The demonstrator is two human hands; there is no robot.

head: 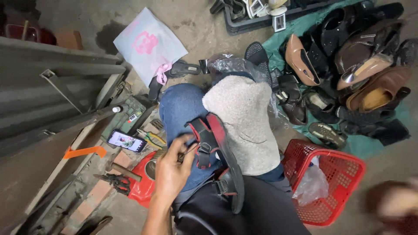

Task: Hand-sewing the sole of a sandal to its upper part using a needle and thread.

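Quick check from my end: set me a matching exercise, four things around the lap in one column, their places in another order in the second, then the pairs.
Things:
1. sandal
2. phone
3. red basket
4. pile of shoes

Places:
A. on the green sheet, upper right
B. on the lap, by the left hand
C. on the floor, right of the knee
D. face up, lit, left of the knee

Pairs: 1-B, 2-D, 3-C, 4-A

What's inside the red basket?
Inside the red basket lies a crumpled clear plastic bag. Whatever sits under the bag or within it cannot be seen; the rest of the basket shows only its red mesh.
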